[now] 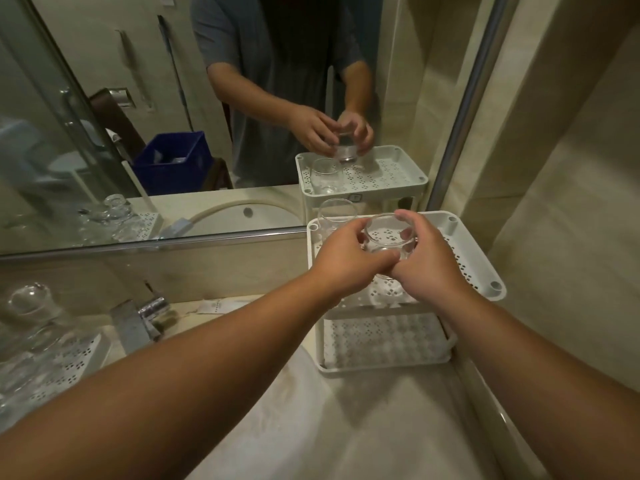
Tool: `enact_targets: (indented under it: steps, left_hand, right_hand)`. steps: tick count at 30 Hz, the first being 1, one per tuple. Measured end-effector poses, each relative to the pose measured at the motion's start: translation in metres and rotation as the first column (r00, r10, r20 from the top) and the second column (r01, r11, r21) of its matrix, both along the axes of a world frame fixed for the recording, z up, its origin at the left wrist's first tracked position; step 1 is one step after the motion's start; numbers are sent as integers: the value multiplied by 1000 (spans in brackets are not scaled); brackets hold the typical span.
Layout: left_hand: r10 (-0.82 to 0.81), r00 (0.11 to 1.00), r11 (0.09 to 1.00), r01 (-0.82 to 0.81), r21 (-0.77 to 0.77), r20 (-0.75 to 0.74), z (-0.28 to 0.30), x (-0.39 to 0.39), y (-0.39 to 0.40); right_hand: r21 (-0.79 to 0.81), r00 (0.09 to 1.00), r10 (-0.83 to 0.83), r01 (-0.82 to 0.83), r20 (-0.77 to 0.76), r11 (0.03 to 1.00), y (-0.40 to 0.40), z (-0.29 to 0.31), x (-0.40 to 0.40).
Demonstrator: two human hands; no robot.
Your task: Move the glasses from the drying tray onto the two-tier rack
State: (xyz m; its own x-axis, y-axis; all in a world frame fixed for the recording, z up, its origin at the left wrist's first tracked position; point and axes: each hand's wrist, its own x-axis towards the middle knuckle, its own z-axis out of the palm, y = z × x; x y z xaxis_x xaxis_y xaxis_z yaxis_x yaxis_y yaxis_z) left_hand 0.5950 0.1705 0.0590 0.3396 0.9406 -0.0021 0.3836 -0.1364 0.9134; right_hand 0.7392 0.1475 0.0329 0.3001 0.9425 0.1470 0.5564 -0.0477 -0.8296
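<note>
At far left I see the drying tray [81, 358] on the tabletop [381, 427], with clear glasses [29, 306] standing on it, beside the chrome tap [138, 320]. Moving right, my left hand [346, 258] and right hand [431, 261] meet over the top tier of the white two-tier rack [485, 268]. Both sets of fingers are curled around one clear glass [388, 237], held just above the perforated shelf. Another glass [334, 216] stands at the back left of that tier. The mirror [173, 116] behind reflects all this.
</note>
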Motion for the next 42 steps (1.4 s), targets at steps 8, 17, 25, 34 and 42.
enact_targets:
  steps: [8,17,25,34,42]
  left_hand:
    - [144,990,977,-139,-164,15,-19,8,11]
    - [317,931,869,-210,-447,180,-32,18,23]
    - [441,843,808,-223,-545,309,-43,32,35]
    - [419,845,840,-222,-495,332,-51,37,30]
    - [342,857,880,-149,-450,385,-55,41,28]
  right_hand:
    - [-79,998,-49,52,31,996,20,-16,9]
    - [-86,997,-62,66,53,994,38,-34,14]
    - [-71,994,-108,107,-7,992,60,-35,13]
    - [-63,995,-93,92,-18,994,76,-37,12]
    - [-50,992,-64,58,-111,997,78,-42,15]
